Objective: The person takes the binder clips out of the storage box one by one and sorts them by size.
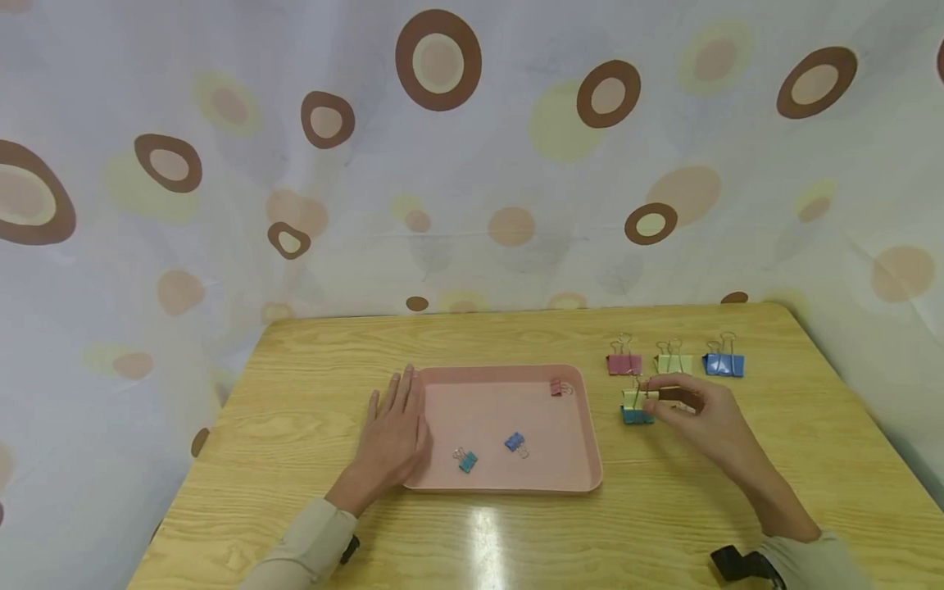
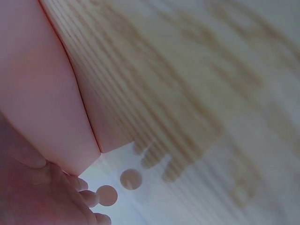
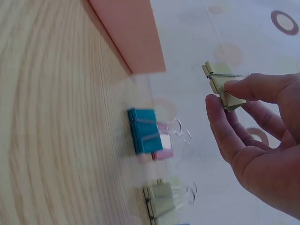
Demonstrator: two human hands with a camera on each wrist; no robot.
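Note:
My right hand (image 1: 704,418) pinches a pale yellow binder clip (image 3: 222,86) between thumb and fingers, raised off the table. In the head view it overlaps a teal binder clip (image 1: 637,416); the right wrist view shows that teal clip standing apart, below the held one. My left hand (image 1: 391,438) lies with straight fingers along the left edge of a pink tray (image 1: 501,374), touching it. Inside the tray are a small pink clip (image 1: 556,388), a small blue clip (image 1: 515,442) and a small teal clip (image 1: 467,461).
Behind the right hand stand a large pink clip (image 1: 624,365), a pale yellow clip (image 1: 674,364) and a blue clip (image 1: 724,365). My right hand partly hides the table there. A patterned cloth (image 1: 472,270) hangs behind the wooden table (image 1: 332,340).

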